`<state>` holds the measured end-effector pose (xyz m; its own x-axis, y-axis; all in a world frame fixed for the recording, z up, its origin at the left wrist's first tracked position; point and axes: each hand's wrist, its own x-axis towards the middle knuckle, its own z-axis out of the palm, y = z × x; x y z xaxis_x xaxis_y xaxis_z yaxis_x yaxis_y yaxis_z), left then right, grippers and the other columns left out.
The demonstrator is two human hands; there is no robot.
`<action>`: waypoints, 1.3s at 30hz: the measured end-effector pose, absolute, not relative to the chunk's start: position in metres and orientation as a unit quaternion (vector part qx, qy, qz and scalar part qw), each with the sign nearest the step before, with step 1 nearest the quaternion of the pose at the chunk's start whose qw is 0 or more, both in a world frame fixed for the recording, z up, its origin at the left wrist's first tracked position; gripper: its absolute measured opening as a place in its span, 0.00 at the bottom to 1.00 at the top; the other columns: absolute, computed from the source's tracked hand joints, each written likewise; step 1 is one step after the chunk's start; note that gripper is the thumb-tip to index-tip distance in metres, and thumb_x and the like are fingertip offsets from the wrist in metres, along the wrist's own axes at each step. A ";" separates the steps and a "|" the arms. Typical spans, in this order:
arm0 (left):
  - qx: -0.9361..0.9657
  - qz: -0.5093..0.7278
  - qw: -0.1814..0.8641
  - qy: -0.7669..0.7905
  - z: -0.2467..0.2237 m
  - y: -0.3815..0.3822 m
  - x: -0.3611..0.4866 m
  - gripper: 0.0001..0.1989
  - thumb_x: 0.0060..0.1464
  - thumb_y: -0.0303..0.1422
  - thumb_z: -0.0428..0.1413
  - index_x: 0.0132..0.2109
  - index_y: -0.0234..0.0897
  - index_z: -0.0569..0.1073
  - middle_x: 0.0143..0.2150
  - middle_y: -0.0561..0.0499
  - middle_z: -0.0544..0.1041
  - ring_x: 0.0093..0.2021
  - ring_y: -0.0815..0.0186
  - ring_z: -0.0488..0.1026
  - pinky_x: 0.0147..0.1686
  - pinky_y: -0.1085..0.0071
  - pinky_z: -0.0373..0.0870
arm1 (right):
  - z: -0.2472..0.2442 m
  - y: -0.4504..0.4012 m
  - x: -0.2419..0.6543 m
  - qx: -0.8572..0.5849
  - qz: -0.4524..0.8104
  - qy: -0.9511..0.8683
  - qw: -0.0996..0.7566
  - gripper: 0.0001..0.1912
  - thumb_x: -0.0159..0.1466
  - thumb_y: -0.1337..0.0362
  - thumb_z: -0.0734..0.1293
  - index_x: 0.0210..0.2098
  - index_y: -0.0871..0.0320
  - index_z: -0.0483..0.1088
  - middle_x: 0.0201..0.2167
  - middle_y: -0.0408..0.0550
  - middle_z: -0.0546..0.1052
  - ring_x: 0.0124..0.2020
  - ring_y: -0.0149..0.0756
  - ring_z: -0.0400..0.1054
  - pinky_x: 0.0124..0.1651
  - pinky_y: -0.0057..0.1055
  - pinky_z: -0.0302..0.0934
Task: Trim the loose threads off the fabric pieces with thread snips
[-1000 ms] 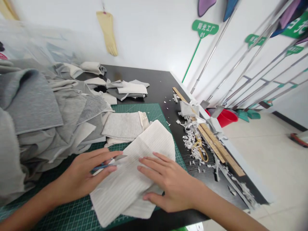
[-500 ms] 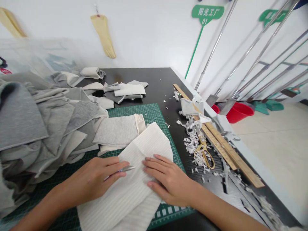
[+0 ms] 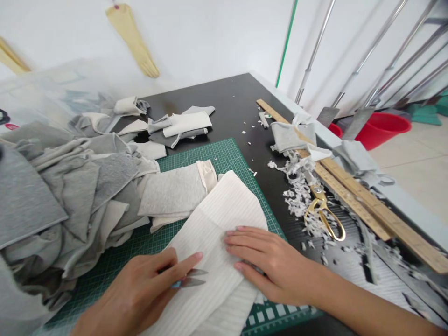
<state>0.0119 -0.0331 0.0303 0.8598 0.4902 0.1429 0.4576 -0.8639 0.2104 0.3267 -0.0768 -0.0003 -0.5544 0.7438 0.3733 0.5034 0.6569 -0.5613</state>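
My left hand is shut on a small pair of blue-handled thread snips, whose steel blades point right and lie at the edge of a white ribbed cloth. My right hand rests flat on that cloth with its fingers apart and holds nothing. The cloth lies folded on a green cutting mat. Just beyond it lies a folded grey-and-cream fabric piece, and a heap of grey fabric pieces lies to the left of my left hand.
Gold-handled scissors lie among white fabric scraps on the black table, next to wooden rulers. More fabric pieces lie at the back. Beyond the table's right edge stand metal poles and a red bucket.
My left hand and the snips have moved toward me along the cloth, and more of the blades shows. My right hand has shifted slightly right. The view has tipped downward.
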 end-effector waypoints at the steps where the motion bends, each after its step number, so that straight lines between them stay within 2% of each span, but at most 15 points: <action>1: 0.960 0.084 0.079 0.254 0.034 -0.035 0.015 0.23 0.71 0.29 0.44 0.70 0.43 0.62 0.41 0.51 0.79 0.32 0.69 0.79 0.30 0.75 0.73 | 0.000 -0.077 0.327 -0.363 0.201 -0.859 0.298 0.16 0.74 0.65 0.62 0.55 0.64 0.75 0.56 0.56 0.80 0.60 0.39 0.74 0.69 0.37 0.63; 5: 0.959 0.059 0.090 0.261 0.035 -0.036 0.022 0.23 0.73 0.40 0.44 0.70 0.42 0.61 0.47 0.50 0.81 0.39 0.65 0.82 0.35 0.72 0.77 | 0.001 -0.078 0.327 -0.365 0.199 -0.862 0.290 0.16 0.74 0.64 0.61 0.55 0.63 0.75 0.57 0.55 0.80 0.59 0.40 0.74 0.69 0.38 0.63; 13: 0.954 0.096 0.101 0.266 0.025 -0.036 0.021 0.16 0.74 0.41 0.44 0.61 0.45 0.69 0.46 0.50 0.82 0.41 0.63 0.82 0.35 0.69 0.77 | 0.004 -0.078 0.326 -0.362 0.186 -0.868 0.285 0.16 0.74 0.66 0.61 0.55 0.64 0.75 0.57 0.55 0.80 0.59 0.39 0.74 0.69 0.38 0.64; 18: 0.944 0.115 0.137 0.275 0.021 -0.036 0.020 0.16 0.74 0.42 0.44 0.56 0.44 0.73 0.45 0.48 0.81 0.41 0.63 0.82 0.35 0.71 0.78 | 0.005 -0.077 0.326 -0.362 0.183 -0.869 0.283 0.16 0.73 0.66 0.61 0.56 0.63 0.74 0.57 0.55 0.79 0.60 0.39 0.74 0.69 0.39 0.64; 25: 0.936 0.146 0.140 0.287 0.013 -0.035 0.020 0.16 0.74 0.41 0.46 0.58 0.44 0.73 0.47 0.49 0.82 0.43 0.64 0.82 0.39 0.73 0.79 | 0.007 -0.079 0.326 -0.361 0.181 -0.872 0.278 0.16 0.73 0.67 0.61 0.56 0.63 0.74 0.57 0.55 0.79 0.60 0.39 0.74 0.69 0.39 0.64; 35: 0.945 0.161 0.112 0.261 0.009 -0.036 0.018 0.14 0.74 0.35 0.46 0.55 0.42 0.74 0.42 0.50 0.82 0.34 0.67 0.80 0.31 0.73 0.74 | 0.008 -0.078 0.325 -0.362 0.180 -0.874 0.269 0.16 0.74 0.66 0.61 0.56 0.63 0.74 0.57 0.54 0.79 0.60 0.39 0.73 0.70 0.38 0.63; 39: 0.944 0.140 0.111 0.278 0.002 -0.035 0.013 0.14 0.73 0.37 0.48 0.60 0.43 0.72 0.47 0.50 0.82 0.41 0.64 0.82 0.37 0.72 0.77 | 0.007 -0.078 0.325 -0.361 0.180 -0.877 0.263 0.16 0.74 0.66 0.61 0.56 0.64 0.74 0.57 0.54 0.79 0.60 0.40 0.73 0.70 0.40 0.63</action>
